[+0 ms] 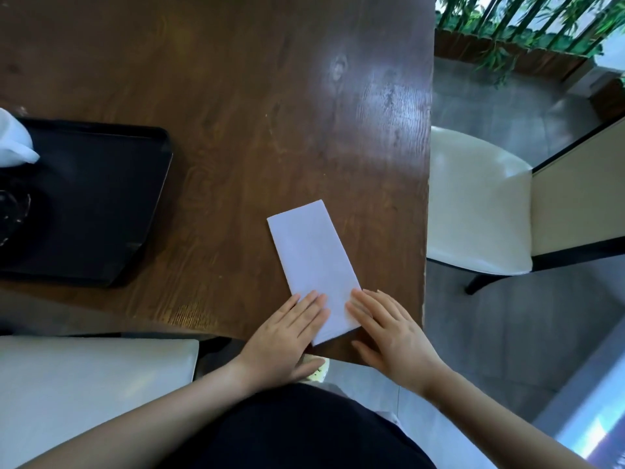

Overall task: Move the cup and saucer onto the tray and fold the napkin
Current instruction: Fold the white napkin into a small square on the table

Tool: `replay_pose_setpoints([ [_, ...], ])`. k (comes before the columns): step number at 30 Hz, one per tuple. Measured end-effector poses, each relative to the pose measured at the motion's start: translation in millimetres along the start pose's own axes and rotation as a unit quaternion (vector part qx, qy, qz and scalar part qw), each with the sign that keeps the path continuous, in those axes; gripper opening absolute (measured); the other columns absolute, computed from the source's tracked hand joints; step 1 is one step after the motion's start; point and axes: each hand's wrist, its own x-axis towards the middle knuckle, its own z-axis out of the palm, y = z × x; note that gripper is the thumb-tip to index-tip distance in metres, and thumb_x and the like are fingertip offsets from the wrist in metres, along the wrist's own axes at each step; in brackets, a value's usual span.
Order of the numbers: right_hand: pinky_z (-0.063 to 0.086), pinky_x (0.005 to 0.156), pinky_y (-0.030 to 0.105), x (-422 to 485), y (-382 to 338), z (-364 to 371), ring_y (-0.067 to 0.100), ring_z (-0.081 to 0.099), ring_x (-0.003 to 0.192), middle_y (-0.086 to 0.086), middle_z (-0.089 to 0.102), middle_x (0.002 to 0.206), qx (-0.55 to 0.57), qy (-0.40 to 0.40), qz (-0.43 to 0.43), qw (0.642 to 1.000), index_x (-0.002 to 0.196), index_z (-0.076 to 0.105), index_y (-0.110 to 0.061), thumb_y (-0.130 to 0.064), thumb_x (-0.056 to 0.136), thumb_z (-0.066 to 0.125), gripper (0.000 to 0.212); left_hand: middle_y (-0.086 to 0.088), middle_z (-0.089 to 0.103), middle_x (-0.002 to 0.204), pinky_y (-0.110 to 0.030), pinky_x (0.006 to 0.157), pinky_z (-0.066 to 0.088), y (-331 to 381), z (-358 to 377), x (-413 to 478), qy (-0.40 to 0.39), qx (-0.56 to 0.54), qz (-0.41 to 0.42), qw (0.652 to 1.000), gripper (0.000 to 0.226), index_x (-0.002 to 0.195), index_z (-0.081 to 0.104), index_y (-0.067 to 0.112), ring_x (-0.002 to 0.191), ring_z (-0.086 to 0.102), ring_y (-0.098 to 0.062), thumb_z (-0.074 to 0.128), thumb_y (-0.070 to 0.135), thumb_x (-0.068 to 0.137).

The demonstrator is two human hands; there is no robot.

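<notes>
A white napkin (313,262) lies folded into a long narrow rectangle on the brown wooden table (236,96), near its front right corner. My left hand (287,336) rests flat on the napkin's near left part with straight fingers. My right hand (389,330) presses flat on its near right corner. A black tray (101,198) sits at the left. On the tray's left edge a dark glass piece (12,211) shows only partly, cut off by the frame; I cannot tell whether it is the cup or the saucer.
A white crumpled cloth (13,140) lies at the tray's far left corner. A cream-seated chair (480,204) stands to the right of the table, another cream seat (84,384) at the lower left. Plants behind a low fence (527,32) fill the upper right.
</notes>
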Motion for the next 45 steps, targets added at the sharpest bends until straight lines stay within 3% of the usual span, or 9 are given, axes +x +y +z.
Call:
replay_pose_setpoints([
  [5, 0.039, 0.107, 0.041, -19.5, -7.7, 13.8, 0.022, 0.054, 0.115, 0.006, 0.06, 0.124, -0.021, 0.002, -0.037, 0.999, 0.123, 0.056, -0.015, -0.047, 0.08, 0.061, 0.053, -0.015, 0.061, 0.126, -0.046, 0.097, 0.048, 4.9, 7.1, -18.4, 0.074, 0.03, 0.054, 0.995, 0.045, 0.119, 0.063, 0.003, 0.121, 0.054, -0.029, 0.06, 0.033, 0.086],
  [13, 0.041, 0.094, 0.031, -22.7, -16.1, 15.1, 0.017, 0.052, 0.092, -0.002, 0.065, 0.098, 0.008, 0.098, -0.078, 0.992, 0.104, 0.064, -0.016, -0.016, 0.082, 0.065, 0.022, -0.009, 0.073, 0.103, -0.036, 0.087, 0.056, 7.0, -19.9, -16.8, 0.13, -0.059, 0.06, 0.988, 0.022, 0.104, 0.072, 0.006, 0.097, 0.07, -0.021, 0.064, 0.013, 0.084],
  [18, 0.051, 0.069, 0.034, 2.8, -21.7, -38.5, 0.025, 0.06, 0.078, 0.007, 0.067, 0.088, 0.052, 0.129, -0.082, 0.987, 0.102, 0.068, -0.005, -0.015, 0.09, 0.053, 0.022, -0.006, 0.075, 0.097, -0.026, 0.081, 0.056, -1.4, -72.9, 4.1, 0.13, -0.169, 0.005, 0.977, 0.029, 0.101, 0.072, 0.005, 0.089, 0.071, -0.017, 0.057, 0.025, 0.088],
  [26, 0.047, 0.068, 0.03, 72.6, -34.1, -167.0, 0.022, 0.06, 0.076, 0.005, 0.067, 0.084, 0.076, 0.135, -0.053, 0.987, 0.093, 0.068, -0.008, -0.019, 0.08, 0.069, 0.017, 0.001, 0.072, 0.095, -0.027, 0.07, 0.051, -17.1, -189.2, 46.3, 0.191, -0.264, -0.106, 0.939, 0.024, 0.107, 0.068, 0.012, 0.081, 0.066, -0.013, 0.06, 0.024, 0.088],
  [29, 0.04, 0.061, 0.013, 88.9, -32.5, -200.3, 0.001, 0.051, 0.065, -0.015, 0.062, 0.071, 0.142, 0.092, -0.03, 0.985, 0.09, 0.07, -0.017, -0.023, 0.079, 0.073, 0.013, 0.009, 0.071, 0.096, -0.019, 0.071, 0.053, -20.9, -217.5, 52.4, 0.158, -0.323, -0.133, 0.923, 0.036, 0.106, 0.068, 0.021, 0.089, 0.065, -0.005, 0.053, 0.044, 0.082],
  [33, 0.039, 0.053, 0.005, 124.6, -18.2, -212.1, -0.004, 0.053, 0.055, -0.026, 0.06, 0.058, 0.219, -0.033, 0.008, 0.975, 0.085, 0.071, -0.022, -0.031, 0.079, 0.072, 0.01, 0.014, 0.073, 0.089, -0.013, 0.067, 0.053, -44.7, -220.3, 68.8, 0.09, -0.429, -0.186, 0.879, 0.025, 0.098, 0.069, 0.025, 0.085, 0.066, 0.0, 0.058, 0.042, 0.083],
  [37, 0.047, 0.053, 0.007, 175.9, 10.4, -183.4, -0.002, 0.058, 0.049, -0.018, 0.064, 0.06, 0.22, -0.138, 0.062, 0.964, 0.082, 0.071, -0.023, -0.028, 0.084, 0.068, 0.006, 0.002, 0.071, 0.091, -0.019, 0.065, 0.052, -88.9, -184.9, 98.0, 0.028, -0.423, -0.262, 0.867, 0.024, 0.096, 0.069, 0.015, 0.085, 0.067, -0.011, 0.057, 0.035, 0.089],
  [40, 0.047, 0.052, 0.005, 213.1, 34.7, -152.7, -0.006, 0.058, 0.045, 0.003, 0.071, 0.08, 0.203, -0.155, 0.097, 0.962, 0.098, 0.072, -0.015, -0.024, 0.086, 0.065, 0.016, 0.001, 0.068, 0.093, -0.025, 0.07, 0.056, -125.5, -156.0, 125.4, -0.002, -0.412, -0.299, 0.861, 0.024, 0.093, 0.068, 0.015, 0.089, 0.065, -0.013, 0.057, 0.036, 0.09],
  [45, 0.049, 0.05, 0.007, 260.9, 67.7, -114.8, 0.002, 0.061, 0.052, 0.014, 0.072, 0.093, 0.175, -0.178, 0.143, 0.958, 0.102, 0.069, -0.012, -0.022, 0.087, 0.063, 0.019, 0.009, 0.062, 0.089, -0.013, 0.049, 0.048, -177.1, -126.3, 165.7, -0.051, -0.426, -0.351, 0.832, 0.013, 0.095, 0.066, 0.019, 0.085, 0.06, -0.006, 0.062, 0.03, 0.088],
])
